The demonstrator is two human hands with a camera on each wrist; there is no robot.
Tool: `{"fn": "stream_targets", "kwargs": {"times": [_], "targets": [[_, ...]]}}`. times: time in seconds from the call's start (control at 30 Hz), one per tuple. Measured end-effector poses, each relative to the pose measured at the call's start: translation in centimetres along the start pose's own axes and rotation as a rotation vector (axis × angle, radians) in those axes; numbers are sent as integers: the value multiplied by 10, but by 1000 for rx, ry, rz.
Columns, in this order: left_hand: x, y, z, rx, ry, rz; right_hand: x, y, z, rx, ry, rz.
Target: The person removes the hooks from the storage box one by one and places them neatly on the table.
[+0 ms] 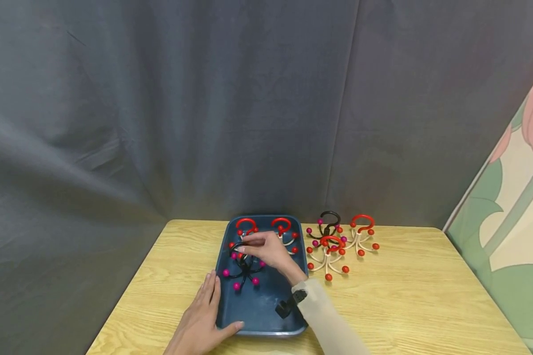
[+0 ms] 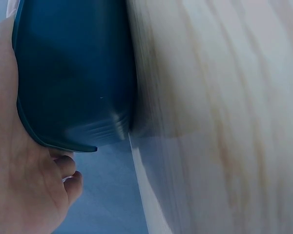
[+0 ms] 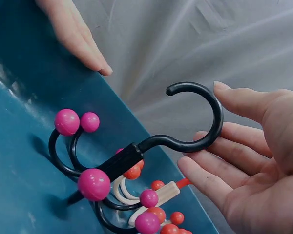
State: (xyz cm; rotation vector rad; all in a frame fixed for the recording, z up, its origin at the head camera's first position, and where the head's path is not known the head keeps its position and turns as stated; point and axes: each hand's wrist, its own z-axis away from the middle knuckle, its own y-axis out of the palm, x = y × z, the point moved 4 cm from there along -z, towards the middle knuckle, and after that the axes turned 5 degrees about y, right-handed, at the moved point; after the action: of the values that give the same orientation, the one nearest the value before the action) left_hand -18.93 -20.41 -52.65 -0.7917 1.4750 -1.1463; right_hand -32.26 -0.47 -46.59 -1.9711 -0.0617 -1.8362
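Observation:
A black multi-arm hook hanger with magenta ball tips stands in the dark blue tray, its hook upward. My right hand is at that hook. In the right wrist view, the thumb and fingers lie along the hook's outer curve, fairly straight, with a gap between thumb and index tips. My left hand rests against the tray's near left corner, fingers straight along the left side and thumb over the front rim. The left wrist view shows its palm beside the tray wall.
At the tray's back stand white hangers with red hooks and red balls, partly behind my right hand. Right of the tray, on the wooden table, are a black hanger and two white ones with red hooks. A grey curtain hangs behind.

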Motion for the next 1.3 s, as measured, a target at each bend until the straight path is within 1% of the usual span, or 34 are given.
{"fn": "stream_targets", "kwargs": {"times": [0.1,0.3,0.53,0.83,1.03,1.2,1.3], "targets": [[1,0,1,3,-3,6,-1,3,-1,1,0,0],[3,0,4,4,-19,8,-2,9,-2,13,-29,18],[1,0,2,10,-22,12,-3,7,-2,-13,-24,46],[-1,1,1,3,-14,5,-2,5,-2,-10,-43,75],[-1,1,-1,20,-29,2,-4,3,-4,6,-23,53],[-1,1,-1,14,-19,-2,-3,3,-4,30,-31,-5],[-1,0,-2,13,-17,2,-4,3,-4,30,-30,-17]]}}
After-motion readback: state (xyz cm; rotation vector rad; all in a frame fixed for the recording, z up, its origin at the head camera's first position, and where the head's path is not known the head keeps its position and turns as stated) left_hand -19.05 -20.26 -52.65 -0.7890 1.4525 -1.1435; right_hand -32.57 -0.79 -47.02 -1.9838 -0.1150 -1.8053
